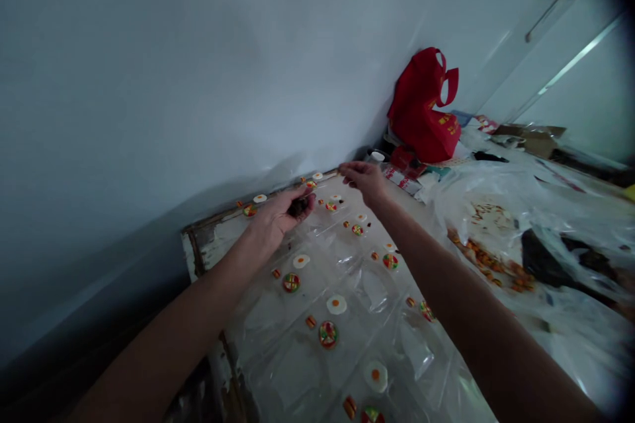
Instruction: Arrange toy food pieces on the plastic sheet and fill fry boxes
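My left hand (285, 211) is curled palm-up over the far left part of the table, cupping a cluster of small dark brown pieces (298, 206). Stretched further out, my right hand (364, 180) has its thumb and fingertips pinched together near the far edge; whatever they hold is too small to make out. Below both hands lie rows of clear plastic bags (297, 370). Little groups of miniature food pieces rest on them: a white fried egg (337, 305), a round red-and-green pizza-like piece (328, 334) and a small brown hot-dog-like piece (310, 322). Dark specks (368, 225) sit beside some far groups.
A pale wall (149, 79) rises directly behind the table. A red tote bag (421, 109) stands at the back right. Crumpled clear plastic sheeting (560, 198) covers the right side, with many small orange pieces (489, 261) in it. The worn table edge (196, 251) runs along the left.
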Demonstrator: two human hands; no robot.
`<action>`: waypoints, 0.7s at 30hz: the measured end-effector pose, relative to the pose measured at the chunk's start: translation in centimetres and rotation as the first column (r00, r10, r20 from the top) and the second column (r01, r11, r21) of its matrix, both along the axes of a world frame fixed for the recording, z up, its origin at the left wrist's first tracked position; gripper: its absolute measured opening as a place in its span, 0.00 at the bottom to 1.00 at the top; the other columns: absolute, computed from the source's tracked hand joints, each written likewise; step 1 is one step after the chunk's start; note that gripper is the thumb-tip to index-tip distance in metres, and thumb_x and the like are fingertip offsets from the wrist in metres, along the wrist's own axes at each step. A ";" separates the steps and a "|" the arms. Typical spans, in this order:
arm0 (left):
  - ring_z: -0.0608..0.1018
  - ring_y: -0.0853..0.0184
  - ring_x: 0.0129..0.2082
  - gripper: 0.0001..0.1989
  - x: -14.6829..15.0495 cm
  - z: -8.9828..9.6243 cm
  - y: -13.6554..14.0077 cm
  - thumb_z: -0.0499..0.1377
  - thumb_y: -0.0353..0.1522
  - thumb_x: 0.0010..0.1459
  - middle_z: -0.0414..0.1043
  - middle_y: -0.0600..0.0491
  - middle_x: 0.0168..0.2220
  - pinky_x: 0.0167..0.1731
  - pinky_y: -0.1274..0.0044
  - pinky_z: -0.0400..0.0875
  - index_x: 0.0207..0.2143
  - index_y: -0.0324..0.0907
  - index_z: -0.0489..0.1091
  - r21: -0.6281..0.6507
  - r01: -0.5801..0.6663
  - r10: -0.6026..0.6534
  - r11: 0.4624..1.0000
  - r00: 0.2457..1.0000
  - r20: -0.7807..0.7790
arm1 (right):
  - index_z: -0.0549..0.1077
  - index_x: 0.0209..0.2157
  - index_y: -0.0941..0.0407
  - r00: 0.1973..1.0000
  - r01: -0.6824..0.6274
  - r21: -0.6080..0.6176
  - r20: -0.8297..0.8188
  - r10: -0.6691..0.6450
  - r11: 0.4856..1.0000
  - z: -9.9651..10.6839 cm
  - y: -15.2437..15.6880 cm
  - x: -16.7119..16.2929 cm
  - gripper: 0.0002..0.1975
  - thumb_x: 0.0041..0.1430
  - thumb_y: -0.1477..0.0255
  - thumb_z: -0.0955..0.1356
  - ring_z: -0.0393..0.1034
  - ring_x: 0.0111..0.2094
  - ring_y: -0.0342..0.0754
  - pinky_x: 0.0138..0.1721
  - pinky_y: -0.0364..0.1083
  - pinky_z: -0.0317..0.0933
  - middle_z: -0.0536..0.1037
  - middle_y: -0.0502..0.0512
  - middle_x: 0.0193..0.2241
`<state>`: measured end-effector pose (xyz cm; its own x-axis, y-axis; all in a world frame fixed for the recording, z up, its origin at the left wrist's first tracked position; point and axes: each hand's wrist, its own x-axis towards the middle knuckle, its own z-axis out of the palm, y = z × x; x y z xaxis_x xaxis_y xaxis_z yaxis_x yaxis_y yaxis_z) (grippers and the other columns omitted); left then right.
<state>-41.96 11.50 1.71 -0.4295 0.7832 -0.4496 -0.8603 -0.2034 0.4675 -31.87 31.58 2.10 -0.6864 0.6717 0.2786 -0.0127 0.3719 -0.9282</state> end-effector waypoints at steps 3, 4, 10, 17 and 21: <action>0.80 0.64 0.28 0.12 -1.8 0.9 -2.6 0.49 0.19 0.61 0.76 0.46 0.27 0.33 0.71 0.80 0.40 0.32 0.72 -0.037 -0.083 0.083 0.996 0.997 -0.004 | 0.80 0.35 0.60 0.989 0.119 0.167 0.063 -0.131 0.979 -0.5 2.8 -1.3 0.10 0.52 0.69 0.71 0.70 0.25 0.44 0.25 0.40 0.58 0.78 0.53 0.25; 0.81 0.63 0.30 0.14 -2.2 1.0 -3.6 0.48 0.19 0.61 0.76 0.45 0.29 0.35 0.70 0.81 0.41 0.32 0.71 -0.035 -0.102 0.102 0.994 0.995 0.002 | 0.80 0.35 0.60 0.984 0.094 0.253 0.121 -0.128 0.963 -0.9 3.3 -1.8 0.09 0.53 0.71 0.70 0.71 0.26 0.45 0.27 0.41 0.60 0.78 0.53 0.24; 0.81 0.65 0.30 0.15 -2.2 0.9 -7.6 0.50 0.18 0.59 0.78 0.43 0.34 0.31 0.76 0.79 0.45 0.32 0.72 -0.034 -0.050 0.048 0.998 0.997 -0.057 | 0.81 0.41 0.55 0.891 -0.154 0.700 0.403 -0.209 0.697 -3.5 2.3 -5.0 0.10 0.62 0.75 0.67 0.74 0.41 0.49 0.45 0.43 0.62 0.81 0.55 0.40; 0.82 0.61 0.33 0.15 -2.6 0.2 -8.7 0.48 0.23 0.63 0.79 0.39 0.36 0.37 0.70 0.80 0.44 0.29 0.73 -0.032 0.029 -0.033 0.999 0.992 -0.123 | 0.82 0.42 0.55 0.851 -0.199 0.700 0.471 -0.234 0.686 -5.3 3.2 -5.9 0.11 0.62 0.76 0.68 0.73 0.45 0.51 0.47 0.44 0.60 0.81 0.57 0.43; 0.82 0.62 0.35 0.14 -2.7 -0.5 -8.8 0.50 0.23 0.63 0.79 0.38 0.41 0.36 0.71 0.80 0.47 0.31 0.72 -0.004 0.057 -0.057 0.998 0.990 -0.126 | 0.82 0.44 0.53 0.850 -0.163 0.681 0.464 -0.248 0.714 -6.1 3.5 -5.9 0.11 0.61 0.75 0.69 0.75 0.41 0.49 0.43 0.43 0.61 0.83 0.54 0.39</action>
